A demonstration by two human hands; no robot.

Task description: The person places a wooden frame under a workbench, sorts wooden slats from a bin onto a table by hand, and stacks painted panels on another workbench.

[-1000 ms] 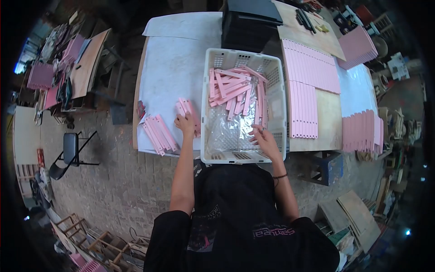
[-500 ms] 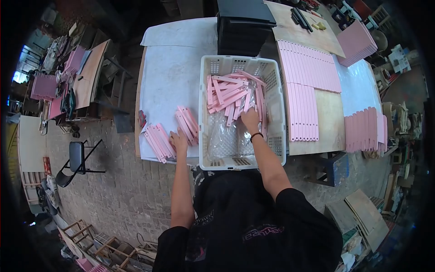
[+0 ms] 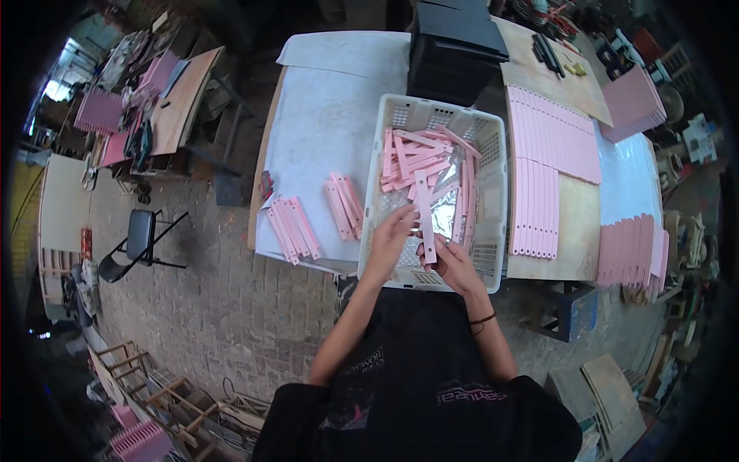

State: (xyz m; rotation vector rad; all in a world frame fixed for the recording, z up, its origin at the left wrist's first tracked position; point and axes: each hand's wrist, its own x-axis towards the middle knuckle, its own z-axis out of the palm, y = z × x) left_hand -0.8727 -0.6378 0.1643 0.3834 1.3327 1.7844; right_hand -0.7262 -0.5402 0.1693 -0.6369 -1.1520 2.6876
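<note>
Over the white plastic basket, my right hand grips the lower end of a pink strip with drilled holes, which points away from me. Just left of that strip is my left hand, its fingers apart; whether a fingertip touches the strip I cannot tell. Inside the basket lies a jumbled heap of similar pink strips, with clear plastic film beside and below them. Two bundles of pink strips, a left bundle and a right bundle, rest on the white-covered table.
Behind the basket stands a stack of black panels. Rows of long pink strips lie on a wooden board at right, with more pink pieces beyond. A folding chair stands on the floor at left.
My right hand has come up from the heap toward me with a pink strip. My left hand has left the bundles on the table and moved right, over the basket. The view has shifted.
</note>
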